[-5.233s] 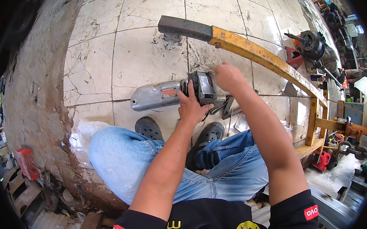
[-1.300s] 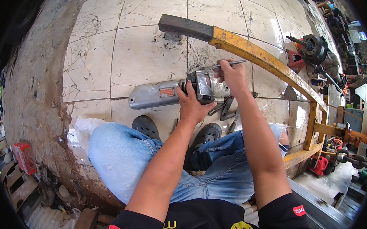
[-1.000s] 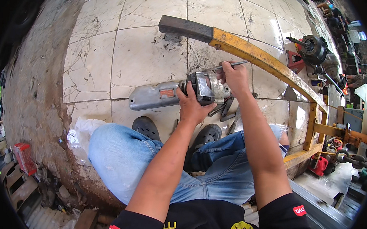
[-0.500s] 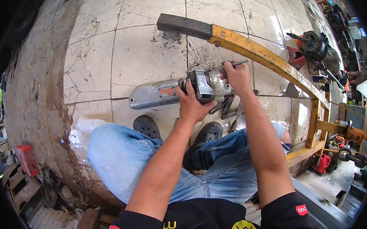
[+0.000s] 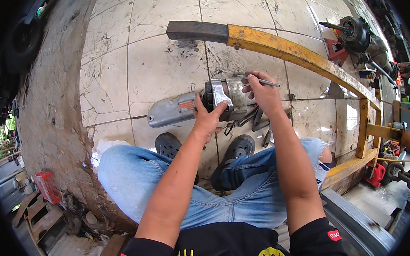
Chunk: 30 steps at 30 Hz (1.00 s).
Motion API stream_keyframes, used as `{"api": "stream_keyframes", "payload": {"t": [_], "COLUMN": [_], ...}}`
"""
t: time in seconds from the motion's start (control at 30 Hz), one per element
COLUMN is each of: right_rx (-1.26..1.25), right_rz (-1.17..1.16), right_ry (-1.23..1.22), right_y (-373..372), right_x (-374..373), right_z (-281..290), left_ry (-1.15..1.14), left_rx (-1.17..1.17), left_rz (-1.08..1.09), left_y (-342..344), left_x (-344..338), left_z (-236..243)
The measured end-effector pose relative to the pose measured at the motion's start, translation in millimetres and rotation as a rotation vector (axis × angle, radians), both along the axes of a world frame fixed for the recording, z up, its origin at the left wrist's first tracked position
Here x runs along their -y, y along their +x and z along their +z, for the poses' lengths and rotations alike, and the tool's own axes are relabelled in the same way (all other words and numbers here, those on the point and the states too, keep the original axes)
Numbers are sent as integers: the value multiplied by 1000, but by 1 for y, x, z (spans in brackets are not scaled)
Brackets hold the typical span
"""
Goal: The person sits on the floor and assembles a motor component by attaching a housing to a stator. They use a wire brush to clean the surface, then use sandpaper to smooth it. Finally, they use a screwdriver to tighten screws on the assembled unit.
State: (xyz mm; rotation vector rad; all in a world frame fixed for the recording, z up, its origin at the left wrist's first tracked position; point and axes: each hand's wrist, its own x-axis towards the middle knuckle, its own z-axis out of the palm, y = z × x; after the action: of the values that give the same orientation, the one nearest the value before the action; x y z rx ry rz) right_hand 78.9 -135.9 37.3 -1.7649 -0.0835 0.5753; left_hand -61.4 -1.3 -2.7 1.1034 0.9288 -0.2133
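Note:
A cylindrical metal motor housing (image 5: 237, 95) lies on the tiles in front of me, with a bright bracket and a dark ribbed end at its left. My left hand (image 5: 206, 121) grips that left end, thumb on the bracket and fingers around the near left side. Over the housing's right end, my right hand (image 5: 263, 95) pinches a thin metal rod (image 5: 270, 83), which sticks out to the right. I cannot make out whether the rod touches the housing. Just left of the housing lies a long silver metal cover (image 5: 168, 112) with an orange label.
Several dark hand tools (image 5: 259, 124) lie right of the housing, near my shoe (image 5: 240, 148). A yellow steel frame (image 5: 288, 46) with a dark end arches over the far side and down the right. A large mechanical assembly (image 5: 356, 37) stands far right, by a red stand (image 5: 336, 52).
The housing's bracket has turned, and my left thumb has moved up onto it from the near edge. The rod in my right hand has swung from rising rightward to dipping slightly rightward. The view has shifted slightly.

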Motion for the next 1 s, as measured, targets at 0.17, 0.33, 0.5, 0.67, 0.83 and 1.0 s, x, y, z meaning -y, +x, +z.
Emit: {"api": "stream_keyframes", "payload": {"t": [0.17,0.33,0.5,0.67,0.83,1.0], "right_rx": [-67,-19,100,-8,-85,-109], "right_rz": [2,53,-50,-186,-241,-248], "right_ry": [40,63,91,198,295,271], "right_y": [-12,-12,-21,-41,-46,-44], "right_x": [1,4,3,-2,4,5], "right_z": [-9,-22,-43,-59,-64,-62], "left_ry": [-73,-35,214,297,312,349], "left_rx": [169,201,273,349,384,361], "left_rz": [128,217,153,151,169,144], "left_y": [-5,-17,-36,-48,-55,-54], "left_x": [9,32,46,59,69,71], "left_z": [-22,-18,-47,-55,-66,-67]}}
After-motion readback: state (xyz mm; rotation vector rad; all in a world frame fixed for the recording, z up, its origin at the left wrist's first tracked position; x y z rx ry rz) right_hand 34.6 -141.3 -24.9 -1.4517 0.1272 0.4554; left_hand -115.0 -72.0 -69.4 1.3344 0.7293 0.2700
